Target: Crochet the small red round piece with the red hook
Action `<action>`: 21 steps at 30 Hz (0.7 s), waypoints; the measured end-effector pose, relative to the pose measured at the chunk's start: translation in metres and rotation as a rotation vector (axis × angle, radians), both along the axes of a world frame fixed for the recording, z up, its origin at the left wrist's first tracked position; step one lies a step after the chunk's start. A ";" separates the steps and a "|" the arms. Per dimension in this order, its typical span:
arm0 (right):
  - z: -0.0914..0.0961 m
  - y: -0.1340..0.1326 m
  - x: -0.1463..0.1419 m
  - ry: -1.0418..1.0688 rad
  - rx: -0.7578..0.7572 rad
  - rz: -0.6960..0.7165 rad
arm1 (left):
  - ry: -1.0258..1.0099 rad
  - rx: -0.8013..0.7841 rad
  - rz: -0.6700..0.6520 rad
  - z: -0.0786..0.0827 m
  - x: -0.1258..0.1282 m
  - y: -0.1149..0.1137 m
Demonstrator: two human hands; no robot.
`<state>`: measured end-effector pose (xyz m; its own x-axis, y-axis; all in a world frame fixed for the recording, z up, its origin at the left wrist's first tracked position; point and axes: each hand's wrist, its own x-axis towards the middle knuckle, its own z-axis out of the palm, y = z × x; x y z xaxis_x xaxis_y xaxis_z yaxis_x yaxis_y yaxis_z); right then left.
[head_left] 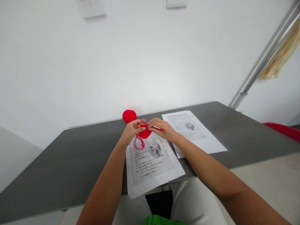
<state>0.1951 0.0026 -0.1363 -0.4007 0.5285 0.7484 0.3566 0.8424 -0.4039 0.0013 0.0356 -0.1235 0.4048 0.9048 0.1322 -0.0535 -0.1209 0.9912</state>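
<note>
Between my two hands is a small piece of red crochet work (145,133). My left hand (131,131) pinches its left edge, where a small yellow marker (139,126) shows. A loop of red yarn (139,147) dangles below. My right hand (161,126) is closed around a crochet hook (170,133) with a red grip, its thin metal end pointing right. The hook's tip is at the upper edge of the work, too small to make out. A red ball of yarn (129,116) rests behind my left hand against the wall.
Under my hands lies a printed sheet (152,170), overhanging the front edge of the dark grey table (93,162). A second printed sheet (197,134) lies to the right. A white wall stands behind; a metal pole (264,56) and a red rounded object (283,130) are at right.
</note>
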 end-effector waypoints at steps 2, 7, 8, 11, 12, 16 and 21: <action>0.001 -0.001 0.000 -0.007 0.016 0.011 | -0.005 0.003 0.016 -0.001 0.001 0.000; 0.000 -0.003 -0.001 -0.001 0.053 0.025 | -0.084 -0.083 0.012 -0.004 0.005 -0.001; -0.001 -0.003 -0.002 0.001 0.063 0.023 | -0.120 -0.117 0.005 -0.004 0.006 -0.001; -0.005 -0.002 -0.003 -0.004 0.103 -0.022 | -0.238 -0.208 -0.028 -0.006 0.011 -0.004; -0.006 -0.002 -0.004 -0.014 0.109 -0.047 | -0.269 -0.231 -0.038 -0.007 0.013 -0.005; -0.006 -0.003 -0.005 -0.080 0.074 -0.131 | -0.340 -0.291 -0.052 -0.010 0.019 -0.006; -0.008 -0.001 -0.008 -0.134 0.128 -0.228 | -0.371 -0.286 -0.035 -0.011 0.023 -0.007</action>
